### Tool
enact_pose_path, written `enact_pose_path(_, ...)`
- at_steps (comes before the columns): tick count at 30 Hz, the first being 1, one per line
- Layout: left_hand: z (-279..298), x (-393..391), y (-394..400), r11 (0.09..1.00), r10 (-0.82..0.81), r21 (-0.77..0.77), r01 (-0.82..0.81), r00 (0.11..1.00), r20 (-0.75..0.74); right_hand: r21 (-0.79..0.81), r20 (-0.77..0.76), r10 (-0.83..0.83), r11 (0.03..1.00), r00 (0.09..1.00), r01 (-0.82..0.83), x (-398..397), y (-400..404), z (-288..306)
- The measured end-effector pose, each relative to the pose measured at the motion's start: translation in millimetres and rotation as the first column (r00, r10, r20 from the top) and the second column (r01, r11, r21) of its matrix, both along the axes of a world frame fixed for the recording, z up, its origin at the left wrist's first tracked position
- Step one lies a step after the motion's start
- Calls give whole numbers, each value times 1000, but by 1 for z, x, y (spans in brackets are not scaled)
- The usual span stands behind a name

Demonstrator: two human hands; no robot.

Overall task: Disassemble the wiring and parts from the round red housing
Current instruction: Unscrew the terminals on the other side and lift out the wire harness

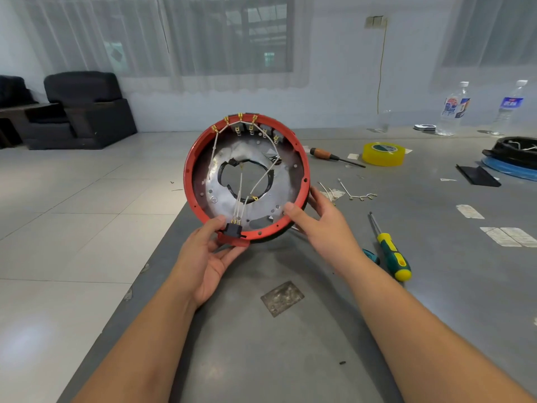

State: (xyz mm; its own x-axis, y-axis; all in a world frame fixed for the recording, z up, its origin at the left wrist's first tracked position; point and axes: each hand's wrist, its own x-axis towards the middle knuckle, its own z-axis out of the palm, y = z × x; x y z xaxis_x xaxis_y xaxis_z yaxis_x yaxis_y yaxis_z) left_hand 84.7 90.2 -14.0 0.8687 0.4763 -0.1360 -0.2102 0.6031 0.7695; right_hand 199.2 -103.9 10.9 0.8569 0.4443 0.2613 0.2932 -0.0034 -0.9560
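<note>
Round red housing [190, 158] held tilted above grey table [290, 359]; left hand [207, 254] gripping lower rim by black plug [233, 229], right hand [322, 228] grasping right rim; white wires [268, 173] inside.

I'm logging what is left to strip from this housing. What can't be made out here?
Head view only:
- Outer face of the round red housing: turned away.
- Fingers of the left hand and right hand: behind the rim.
- Where the white wires enter the black connector block: too small.
- Black tray: cut off by the right edge.
</note>
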Motion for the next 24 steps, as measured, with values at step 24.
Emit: enact_pose_path(24, -1, 6, 4, 979, 202, -38, -202, 979, 13, -862, 334, 95, 432, 938, 263, 19, -61, 0)
